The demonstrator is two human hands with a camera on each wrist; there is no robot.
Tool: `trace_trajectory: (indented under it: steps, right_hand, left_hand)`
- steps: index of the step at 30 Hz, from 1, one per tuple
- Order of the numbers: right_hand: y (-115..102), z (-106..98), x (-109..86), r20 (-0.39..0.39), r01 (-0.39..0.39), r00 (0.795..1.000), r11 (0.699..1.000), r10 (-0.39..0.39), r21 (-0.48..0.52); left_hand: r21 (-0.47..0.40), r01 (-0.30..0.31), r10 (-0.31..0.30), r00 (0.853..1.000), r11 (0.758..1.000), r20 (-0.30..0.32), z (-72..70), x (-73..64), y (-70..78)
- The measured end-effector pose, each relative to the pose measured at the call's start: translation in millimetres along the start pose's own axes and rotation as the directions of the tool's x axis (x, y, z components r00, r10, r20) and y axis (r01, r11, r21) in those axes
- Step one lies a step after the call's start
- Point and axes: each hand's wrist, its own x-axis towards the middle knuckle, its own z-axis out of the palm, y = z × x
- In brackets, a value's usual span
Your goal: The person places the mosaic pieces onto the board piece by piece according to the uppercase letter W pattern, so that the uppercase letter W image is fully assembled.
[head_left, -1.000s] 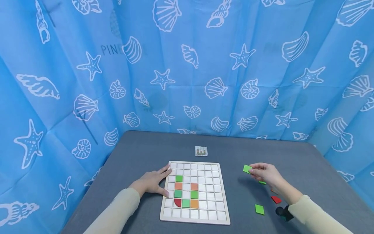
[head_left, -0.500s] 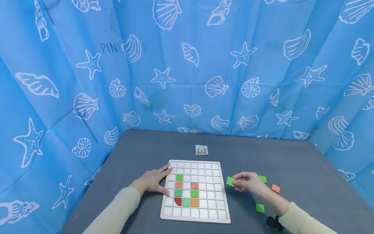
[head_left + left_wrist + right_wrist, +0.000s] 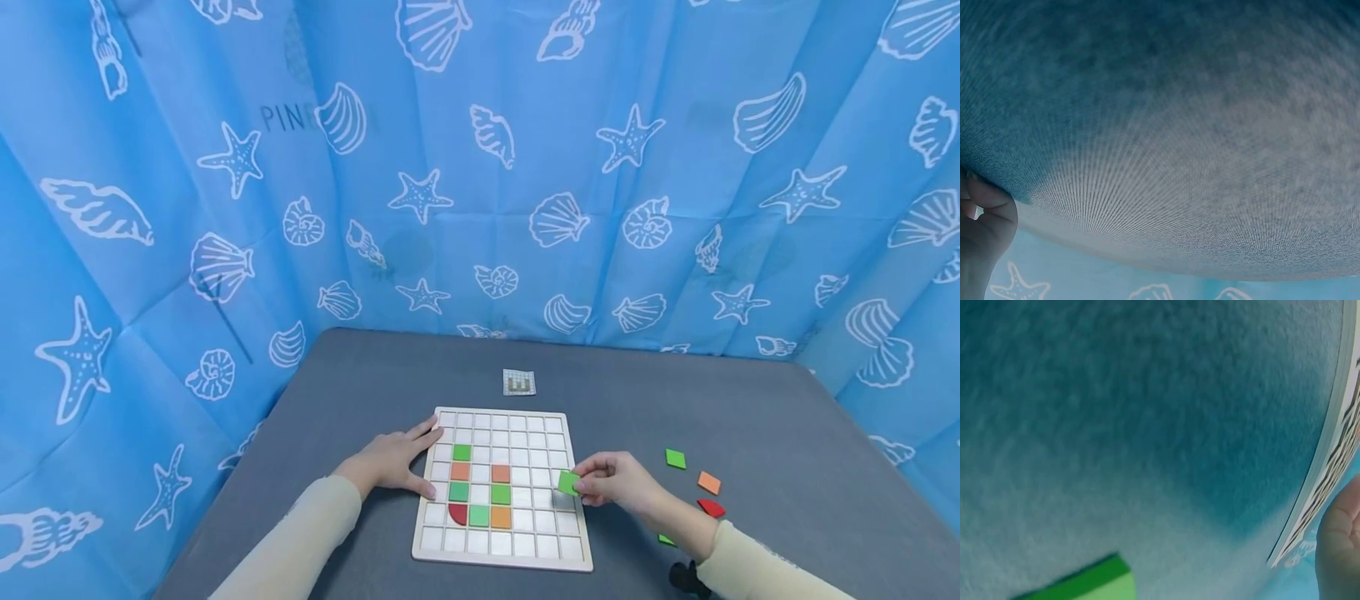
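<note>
A white grid board (image 3: 480, 544) lies on the table, with several coloured tiles set in its left and middle squares. Among them are a red quarter-round tile (image 3: 457, 514) and an orange tile (image 3: 501, 517). My left hand (image 3: 390, 463) rests at the board's left edge, fingers spread and straight. Over the board's right side, my right hand (image 3: 615, 482) pinches a green square tile (image 3: 568, 482) between thumb and fingers. In the right wrist view part of that hand (image 3: 1341, 540) shows at the right edge, its fingertips out of frame.
Right of the board lie a loose green tile (image 3: 676, 458), an orange tile (image 3: 708, 482) and a red piece (image 3: 712, 507). Another green tile (image 3: 667, 540) is partly behind the right forearm. A small patterned card (image 3: 519, 382) lies beyond the board. A blue shell-print curtain (image 3: 480, 208) surrounds the table.
My right hand has carried the green tile leftward from the loose pieces to above the board's right side. My left hand stays at the board's edge.
</note>
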Motion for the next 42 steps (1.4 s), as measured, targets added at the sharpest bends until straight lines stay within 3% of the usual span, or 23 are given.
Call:
trace_trajectory:
  steps: [6,14,24,36,42]
  right_hand:
    - [2.4,7.7,1.0,0.037,0.016,0.999,1.0,-0.017,0.01]
    - [2.6,20.3,-1.6,0.028,-0.002,1.0,1.0,0.002,-0.002]
    - [-0.8,36.3,3.0,0.018,0.029,0.999,0.999,-0.028,-0.021]
    - [-2.0,55.2,9.1,0.046,-0.023,0.999,1.0,0.024,-0.014]
    - [-2.6,61.5,11.2,0.031,-0.034,0.999,0.997,0.037,-0.065]
  left_hand:
    - [-0.001,-0.001,0.001,1.0,1.0,0.004,0.4,0.9,-0.6]
    - [-0.003,-0.004,0.004,1.0,1.0,0.005,4.7,2.4,-2.2]
    - [-0.008,-0.011,0.011,1.0,1.0,0.003,2.4,0.9,-2.2]
    - [-0.01,0.005,-0.005,1.0,1.0,0.003,1.9,2.3,-1.3]
    - [-0.006,0.01,-0.01,1.0,1.0,0.009,0.8,1.4,0.0]
